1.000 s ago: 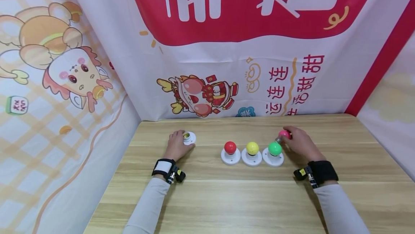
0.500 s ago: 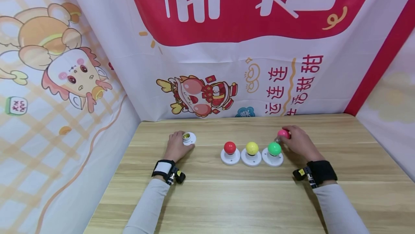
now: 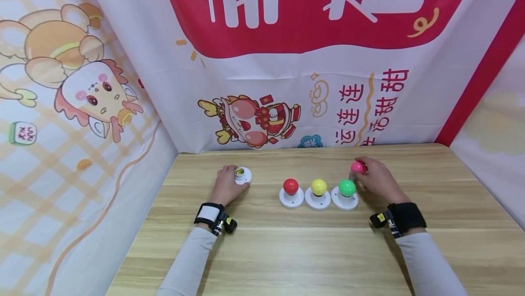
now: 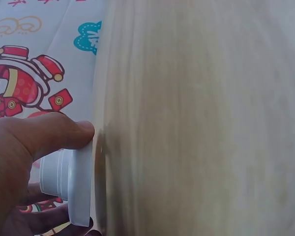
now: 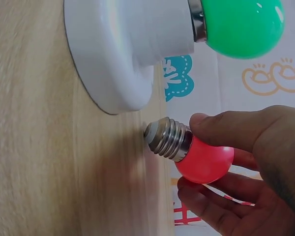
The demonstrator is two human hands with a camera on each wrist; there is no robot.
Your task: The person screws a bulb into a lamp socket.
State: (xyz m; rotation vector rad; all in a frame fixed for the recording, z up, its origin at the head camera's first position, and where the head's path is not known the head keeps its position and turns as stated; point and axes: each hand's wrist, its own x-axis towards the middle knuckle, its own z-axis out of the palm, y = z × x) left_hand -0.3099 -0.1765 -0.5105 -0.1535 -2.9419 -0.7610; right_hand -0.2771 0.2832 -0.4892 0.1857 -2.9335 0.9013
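Observation:
My left hand grips the rim of a white lamp socket at the table's back left; its brass-coloured inside shows no bulb. In the left wrist view the thumb lies on the edge of the socket's round base, with fingers around the other side. My right hand holds a pink light bulb between thumb and fingers. The right wrist view shows the bulb's metal screw end bare and pointing away from the palm, apart from the white socket under the green bulb.
Three white sockets stand in a row, bearing a red bulb, a yellow bulb and a green one, the last close by my right hand. A printed cloth hangs behind the wooden table.
My left hand has shifted slightly right with the socket. The pink bulb's screw end has turned to point more downward in my right hand. The three standing bulbs have not moved.

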